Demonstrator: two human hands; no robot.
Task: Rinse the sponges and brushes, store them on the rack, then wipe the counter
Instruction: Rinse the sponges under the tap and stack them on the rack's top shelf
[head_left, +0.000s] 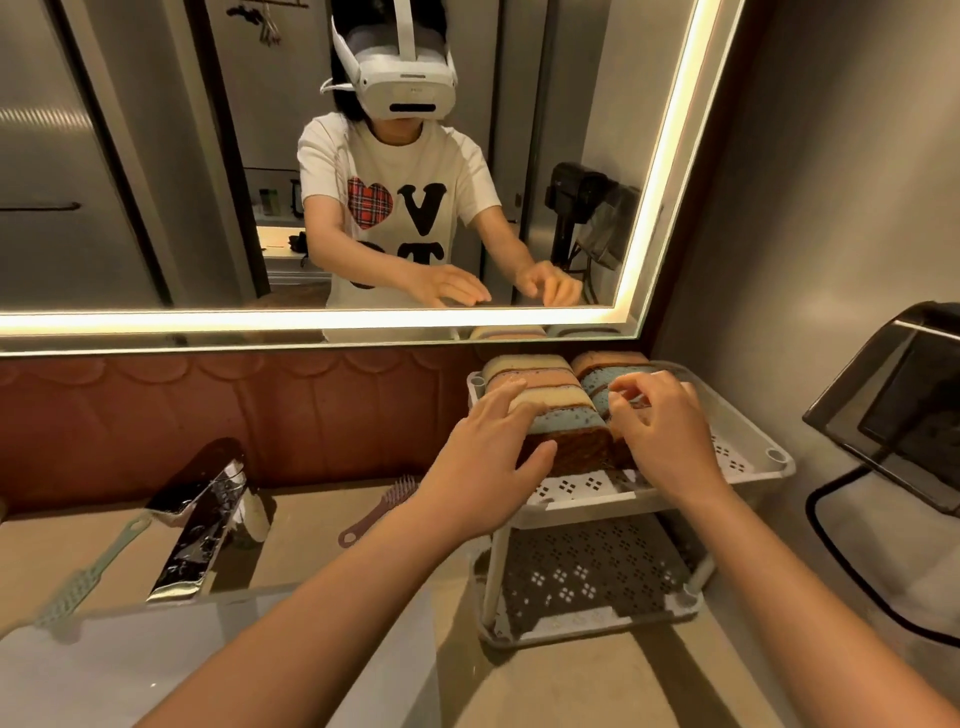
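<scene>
While the left hand lies flat over the sponges with its fingers straight and spread, the thumb presses the dark scouring face of the nearest one. The sponges stand on edge in two rows, side by side and touching, on the top shelf of a white two-shelf rack at the right end of the worktop, close to the back wall. Pink, cream and blue foam shows along their tops.

The right hand is on the right-hand row. Its fingers are curled, and thumb and forefinger pinch the top edge of a blue sponge there. The front part of the top shelf is bare perforated plastic.

A purple brush lies on the worktop near its back edge, just left of the rack, and partly hidden behind the left wrist. A green brush lies towards the left end, beside the rim of the sink. Between the two brushes a shiny tap reaches over the sink. A lit mirror hangs on the wall above. A black appliance sits at the far right with its cord looping down.
</scene>
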